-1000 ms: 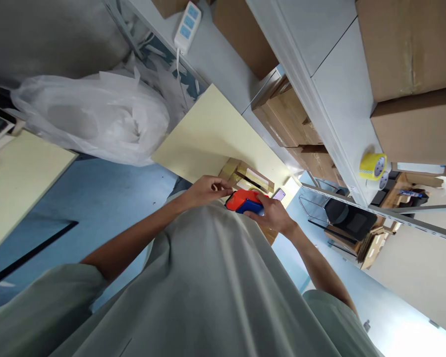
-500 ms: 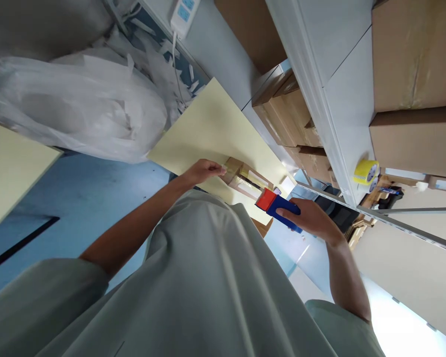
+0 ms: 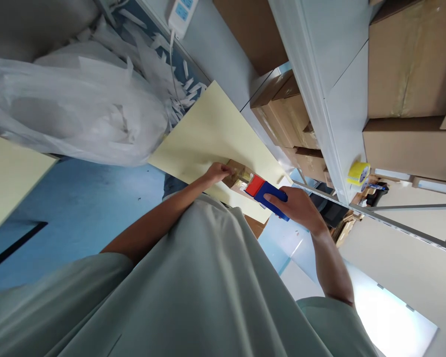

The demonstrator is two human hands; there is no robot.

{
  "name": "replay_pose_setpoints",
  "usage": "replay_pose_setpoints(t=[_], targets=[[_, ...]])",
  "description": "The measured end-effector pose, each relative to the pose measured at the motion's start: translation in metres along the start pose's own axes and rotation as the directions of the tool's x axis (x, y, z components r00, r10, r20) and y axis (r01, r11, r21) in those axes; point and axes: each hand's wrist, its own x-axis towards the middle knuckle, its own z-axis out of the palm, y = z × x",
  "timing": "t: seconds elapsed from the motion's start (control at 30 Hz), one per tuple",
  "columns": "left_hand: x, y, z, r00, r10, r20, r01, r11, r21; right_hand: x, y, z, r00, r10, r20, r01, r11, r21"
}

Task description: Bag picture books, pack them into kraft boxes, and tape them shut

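Note:
A small cardboard box [image 3: 235, 177] lies on the pale yellow tabletop [image 3: 215, 124], with shiny clear tape along its upper side. At the box's left end is my left hand [image 3: 219, 172], its fingers closed and touching the edge; what they pinch there is too small to make out. My right hand [image 3: 295, 204] grips a blue tape dispenser [image 3: 270, 197] by its body. The dispenser's red front [image 3: 254, 185] is over the right part of the box and hides it.
Cardboard boxes [image 3: 288, 114] stand on the grey shelving beyond the table. Rolls of yellow tape [image 3: 358, 173] rest on a shelf to the right. A large white plastic bag [image 3: 85, 109] bulges at the left, near paper scraps and a white power strip [image 3: 183, 17].
My right hand has brought the tape dispenser left, so its red front now covers more of the box. My left hand has shifted slightly right, still at the box's left end.

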Motion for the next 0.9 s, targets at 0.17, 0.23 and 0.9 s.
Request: replay_pose_setpoints(t=[0.17, 0.23, 0.9], targets=[[0.0, -0.005, 0.008, 0.991, 0.098, -0.089, -0.078, 0.977, 0.199, 0.003, -0.012, 0.0, 1.0, 0.016, -0.01, -0.017, 0.996, -0.088], [-0.003, -0.007, 0.011, 0.983, 0.148, -0.11, -0.114, 0.956, 0.27, 0.004, -0.015, 0.0, 1.0, 0.019, 0.0, -0.019, 0.994, -0.108], [-0.047, 0.004, 0.026, 0.939, 0.33, 0.095, -0.341, 0.929, 0.145, -0.002, -0.013, 0.013, 0.999, 0.037, 0.024, -0.034, 0.991, -0.131]])
